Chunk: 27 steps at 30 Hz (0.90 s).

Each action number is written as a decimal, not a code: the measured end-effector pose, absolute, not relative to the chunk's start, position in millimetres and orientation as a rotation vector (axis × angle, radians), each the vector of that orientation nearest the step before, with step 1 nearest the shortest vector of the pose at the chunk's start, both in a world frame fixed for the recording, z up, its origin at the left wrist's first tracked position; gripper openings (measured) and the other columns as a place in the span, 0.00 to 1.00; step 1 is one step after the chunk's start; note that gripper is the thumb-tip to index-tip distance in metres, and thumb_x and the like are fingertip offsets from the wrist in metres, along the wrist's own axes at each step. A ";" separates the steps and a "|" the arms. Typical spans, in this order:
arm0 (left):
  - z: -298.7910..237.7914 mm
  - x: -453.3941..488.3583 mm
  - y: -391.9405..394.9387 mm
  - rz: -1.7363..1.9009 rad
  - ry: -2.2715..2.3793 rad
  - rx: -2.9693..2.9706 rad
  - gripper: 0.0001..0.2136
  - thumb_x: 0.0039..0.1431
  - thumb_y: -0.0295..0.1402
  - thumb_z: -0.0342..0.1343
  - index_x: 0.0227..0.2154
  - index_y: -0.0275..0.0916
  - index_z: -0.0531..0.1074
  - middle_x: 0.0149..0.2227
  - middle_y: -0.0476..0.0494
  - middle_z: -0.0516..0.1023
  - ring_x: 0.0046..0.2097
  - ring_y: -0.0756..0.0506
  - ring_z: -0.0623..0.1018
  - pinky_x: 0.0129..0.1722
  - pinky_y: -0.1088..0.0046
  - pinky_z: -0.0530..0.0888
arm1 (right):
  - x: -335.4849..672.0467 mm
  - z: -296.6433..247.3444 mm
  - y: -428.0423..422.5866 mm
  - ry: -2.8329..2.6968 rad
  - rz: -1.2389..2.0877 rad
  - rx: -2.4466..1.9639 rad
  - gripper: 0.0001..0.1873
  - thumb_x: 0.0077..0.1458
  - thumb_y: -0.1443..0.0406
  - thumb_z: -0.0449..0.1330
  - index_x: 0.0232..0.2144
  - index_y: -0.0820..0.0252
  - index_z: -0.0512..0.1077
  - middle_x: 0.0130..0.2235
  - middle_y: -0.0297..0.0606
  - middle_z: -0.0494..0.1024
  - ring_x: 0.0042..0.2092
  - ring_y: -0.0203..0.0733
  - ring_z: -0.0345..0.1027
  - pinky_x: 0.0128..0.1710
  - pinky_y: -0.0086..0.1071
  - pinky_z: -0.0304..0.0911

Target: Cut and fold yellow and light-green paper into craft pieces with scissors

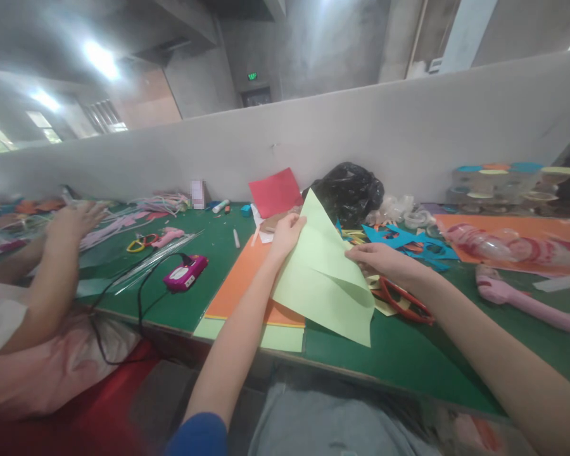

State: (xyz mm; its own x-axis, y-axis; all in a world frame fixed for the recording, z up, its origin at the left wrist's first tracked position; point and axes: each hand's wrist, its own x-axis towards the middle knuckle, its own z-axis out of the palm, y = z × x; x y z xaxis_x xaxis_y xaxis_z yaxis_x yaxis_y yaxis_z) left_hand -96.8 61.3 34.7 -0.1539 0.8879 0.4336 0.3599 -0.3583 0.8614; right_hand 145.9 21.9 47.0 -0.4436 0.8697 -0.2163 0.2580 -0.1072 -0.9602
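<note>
I hold a light green sheet of paper [323, 278] above the green table [399, 354], folded so that its top makes a point. My left hand [286, 233] pinches its upper left edge. My right hand [379, 258] grips its right edge at the fold. Under the sheet lie an orange sheet [241, 278] and another light green sheet [280, 337]. Red-handled scissors [403, 301] lie just below my right wrist.
A co-worker's arm [57, 259] reaches over the table at left, near a pink glue gun [186, 273] with a black cord. A red sheet [275, 191], a black bag [349, 190], blue cut-outs [408, 240], an orange sheet [513, 244] and a pink tool [522, 299] lie beyond.
</note>
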 end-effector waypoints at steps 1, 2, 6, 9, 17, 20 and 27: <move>34.7 -97.5 61.7 1.535 1.413 1.654 0.13 0.58 0.43 0.56 0.27 0.38 0.70 0.27 0.50 0.74 0.30 0.49 0.71 0.32 0.74 0.66 | 146.3 46.1 22.9 -1.663 1.578 -1.255 0.22 0.43 0.51 0.72 0.28 0.62 0.73 0.29 0.37 0.75 0.30 0.36 0.66 0.33 0.31 0.65; 34.7 -98.2 62.0 1.537 1.416 1.648 0.13 0.58 0.44 0.57 0.27 0.38 0.70 0.27 0.50 0.74 0.30 0.49 0.71 0.32 0.74 0.66 | 146.7 45.2 23.8 -1.669 1.574 -1.257 0.22 0.43 0.50 0.71 0.28 0.62 0.73 0.30 0.38 0.75 0.31 0.37 0.66 0.34 0.31 0.65; 34.8 -102.0 63.1 1.554 1.435 1.622 0.13 0.58 0.43 0.56 0.27 0.38 0.71 0.27 0.49 0.74 0.30 0.49 0.71 0.32 0.74 0.66 | 148.5 44.1 24.5 -1.741 1.583 -1.206 0.23 0.43 0.48 0.71 0.29 0.62 0.72 0.27 0.33 0.70 0.28 0.33 0.61 0.33 0.30 0.64; 34.6 -105.0 63.6 1.570 1.447 1.612 0.12 0.59 0.42 0.55 0.28 0.38 0.71 0.28 0.49 0.75 0.31 0.49 0.71 0.32 0.74 0.66 | 147.7 45.7 22.8 -1.757 1.592 -1.198 0.23 0.43 0.49 0.70 0.28 0.61 0.71 0.24 0.30 0.67 0.28 0.33 0.60 0.32 0.30 0.63; 34.4 -105.1 64.8 1.599 1.485 1.611 0.11 0.60 0.41 0.55 0.28 0.38 0.70 0.27 0.50 0.74 0.30 0.49 0.70 0.33 0.74 0.66 | 138.6 35.8 25.4 -1.828 1.278 -1.366 0.15 0.53 0.54 0.63 0.27 0.60 0.70 0.26 0.35 0.72 0.28 0.38 0.64 0.30 0.31 0.62; 34.3 -106.5 66.2 1.609 1.503 1.614 0.12 0.60 0.41 0.55 0.28 0.38 0.70 0.27 0.50 0.74 0.30 0.49 0.71 0.33 0.74 0.67 | 137.1 26.7 26.9 -1.892 1.232 -1.342 0.17 0.54 0.52 0.61 0.28 0.60 0.70 0.27 0.36 0.72 0.29 0.39 0.66 0.31 0.32 0.62; 34.1 -119.2 70.7 1.666 1.592 1.593 0.12 0.59 0.42 0.57 0.26 0.39 0.70 0.24 0.50 0.73 0.30 0.48 0.70 0.33 0.74 0.67 | 135.8 30.2 18.0 -1.983 1.132 -1.265 0.18 0.52 0.49 0.58 0.26 0.58 0.64 0.26 0.31 0.64 0.28 0.35 0.57 0.27 0.29 0.53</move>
State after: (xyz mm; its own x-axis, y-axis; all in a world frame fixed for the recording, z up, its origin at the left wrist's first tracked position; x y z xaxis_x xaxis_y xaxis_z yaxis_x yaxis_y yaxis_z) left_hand -119.2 70.7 34.1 -0.3143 0.8264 0.4673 0.4296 -0.3151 0.8462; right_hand 135.8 18.0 30.2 -0.4247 0.9053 -0.0065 0.4659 0.2124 -0.8590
